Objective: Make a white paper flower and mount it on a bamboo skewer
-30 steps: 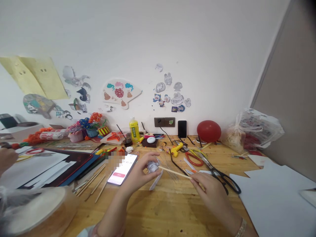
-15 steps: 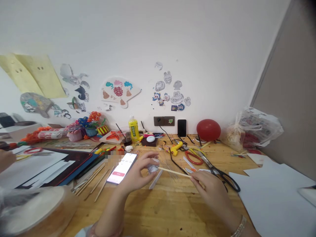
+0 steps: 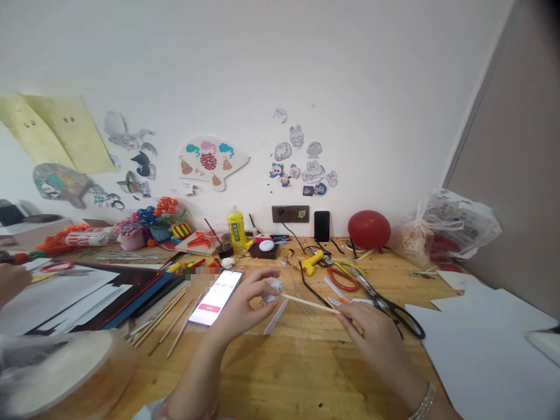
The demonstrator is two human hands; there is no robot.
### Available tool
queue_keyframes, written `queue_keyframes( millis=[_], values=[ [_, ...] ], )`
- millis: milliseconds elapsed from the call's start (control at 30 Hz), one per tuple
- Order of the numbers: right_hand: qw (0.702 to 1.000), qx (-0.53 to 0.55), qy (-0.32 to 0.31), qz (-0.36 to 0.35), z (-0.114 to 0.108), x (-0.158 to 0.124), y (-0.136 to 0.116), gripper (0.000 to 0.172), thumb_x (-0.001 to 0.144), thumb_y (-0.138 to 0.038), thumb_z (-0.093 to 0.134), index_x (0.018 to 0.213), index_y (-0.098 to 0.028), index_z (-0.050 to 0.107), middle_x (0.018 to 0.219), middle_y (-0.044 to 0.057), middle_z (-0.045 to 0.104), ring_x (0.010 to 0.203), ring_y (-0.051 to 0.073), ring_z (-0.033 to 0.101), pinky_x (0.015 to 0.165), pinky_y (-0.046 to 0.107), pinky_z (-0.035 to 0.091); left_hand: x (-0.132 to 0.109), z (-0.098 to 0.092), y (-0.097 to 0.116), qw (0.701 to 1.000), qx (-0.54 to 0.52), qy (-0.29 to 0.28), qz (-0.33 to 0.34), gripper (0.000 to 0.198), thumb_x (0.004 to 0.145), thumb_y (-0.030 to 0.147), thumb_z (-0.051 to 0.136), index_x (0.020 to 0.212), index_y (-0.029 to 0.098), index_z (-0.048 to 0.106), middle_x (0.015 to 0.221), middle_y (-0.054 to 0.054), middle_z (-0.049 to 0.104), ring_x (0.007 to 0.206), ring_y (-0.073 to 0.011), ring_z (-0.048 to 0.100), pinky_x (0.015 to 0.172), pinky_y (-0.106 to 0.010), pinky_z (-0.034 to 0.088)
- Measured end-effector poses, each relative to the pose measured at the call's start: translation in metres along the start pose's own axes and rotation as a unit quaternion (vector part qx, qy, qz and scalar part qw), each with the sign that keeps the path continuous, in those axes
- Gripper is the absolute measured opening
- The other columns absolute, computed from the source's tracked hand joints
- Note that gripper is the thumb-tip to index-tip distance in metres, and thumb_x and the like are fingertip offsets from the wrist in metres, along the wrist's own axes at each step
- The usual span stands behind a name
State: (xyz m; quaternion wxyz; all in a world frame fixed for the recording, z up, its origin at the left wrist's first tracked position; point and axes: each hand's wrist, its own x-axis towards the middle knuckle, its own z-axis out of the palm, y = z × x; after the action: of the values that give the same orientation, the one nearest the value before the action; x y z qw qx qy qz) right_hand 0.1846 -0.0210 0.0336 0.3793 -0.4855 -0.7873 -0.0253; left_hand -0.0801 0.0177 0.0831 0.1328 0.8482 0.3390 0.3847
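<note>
Fingers curled around a crumpled white bundle (image 3: 274, 290), my left hand (image 3: 247, 303) holds it just above a wooden counter (image 3: 289, 379), while my right hand (image 3: 371, 326) pinches the near end of a pale wooden stick (image 3: 310, 304) between thumb and fingers. The stick spans the gap between my hands, tilted slightly, its far end meeting the bundle; whether it enters the bundle or only touches it, I cannot tell. A narrow white strip (image 3: 275, 318) shows just below the bundle. Beside my left wrist, a lit phone (image 3: 217, 296) displays numerals and a red button, with loose wooden sticks (image 3: 177, 338) lying to its left. Beyond my right hand rest black-handled scissors (image 3: 409, 321), a pair of red-handled scissors (image 3: 345, 280) and a yellow glue gun (image 3: 312, 263); white sheets (image 3: 485, 344) spread across the counter's right side. Along the wall (image 3: 262, 64) stand a yellow drink bottle (image 3: 237, 228), a dark phone (image 3: 322, 226) propped upright and a red balloon (image 3: 368, 230), beneath paper cutouts (image 3: 314, 171) of cartoon figures. At far left, another person's hand (image 3: 12, 283) appears at the edge, near white paper (image 3: 87, 291). A bracelet (image 3: 424, 402) circles my right wrist.
</note>
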Motion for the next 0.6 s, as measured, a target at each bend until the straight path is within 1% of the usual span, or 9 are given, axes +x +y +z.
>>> queue_keyframes(
  millis=[133, 233, 400, 467, 600],
  values=[
    [1.000, 0.003, -0.002, 0.001, -0.0007, 0.0003, -0.0009, 0.018, 0.085, -0.021, 0.043, 0.081, -0.022, 0.060, 0.079, 0.002, 0.068, 0.074, 0.016, 0.062, 0.063, 0.026, 0.047, -0.0005, 0.0002, 0.0007, 1.000, -0.005, 0.001, -0.004, 0.007, 0.078, 0.017, 0.053, 0.078, 0.021, 0.060, 0.118, -0.009, 0.054, 0.112, -0.0237, 0.048, 0.092, -0.038, 0.038],
    [1.000, -0.001, -0.003, -0.001, -0.0006, 0.0002, -0.0010, 0.018, 0.085, -0.021, 0.043, 0.082, -0.022, 0.060, 0.079, 0.003, 0.067, 0.074, 0.017, 0.062, 0.064, 0.027, 0.047, -0.0015, -0.0003, 0.0020, 1.000, -0.012, -0.001, -0.015, 0.008, 0.078, 0.019, 0.053, 0.081, 0.022, 0.060, 0.120, -0.009, 0.053, 0.112, -0.0247, 0.047, 0.093, -0.039, 0.037],
    [1.000, -0.020, 0.010, -0.009, -0.0001, -0.0001, -0.0002, 0.019, 0.086, -0.022, 0.043, 0.082, -0.022, 0.061, 0.079, 0.002, 0.068, 0.072, 0.016, 0.062, 0.062, 0.027, 0.047, -0.0025, 0.0016, 0.0005, 0.998, -0.041, -0.003, -0.056, 0.014, 0.083, 0.024, 0.046, 0.089, 0.022, 0.058, 0.121, -0.010, 0.052, 0.113, -0.0247, 0.046, 0.089, -0.038, 0.041],
    [0.999, -0.040, 0.021, -0.022, 0.0003, -0.0001, 0.0007, 0.020, 0.086, -0.021, 0.041, 0.083, -0.022, 0.061, 0.079, 0.003, 0.068, 0.073, 0.017, 0.062, 0.064, 0.028, 0.046, -0.0022, 0.0030, -0.0012, 0.998, -0.015, 0.001, -0.057, 0.014, 0.083, 0.023, 0.045, 0.089, 0.022, 0.057, 0.120, -0.010, 0.052, 0.112, -0.0242, 0.047, 0.091, -0.039, 0.040],
    [0.994, -0.089, 0.032, -0.061, 0.0007, 0.0002, 0.0024, 0.023, 0.088, -0.020, 0.038, 0.081, -0.020, 0.060, 0.078, 0.004, 0.067, 0.073, 0.018, 0.061, 0.066, 0.029, 0.044, -0.0010, 0.0036, -0.0035, 0.997, 0.074, 0.001, -0.029, 0.012, 0.082, 0.020, 0.047, 0.084, 0.023, 0.059, 0.119, -0.009, 0.052, 0.109, -0.0240, 0.048, 0.091, -0.040, 0.039]
  ],
)
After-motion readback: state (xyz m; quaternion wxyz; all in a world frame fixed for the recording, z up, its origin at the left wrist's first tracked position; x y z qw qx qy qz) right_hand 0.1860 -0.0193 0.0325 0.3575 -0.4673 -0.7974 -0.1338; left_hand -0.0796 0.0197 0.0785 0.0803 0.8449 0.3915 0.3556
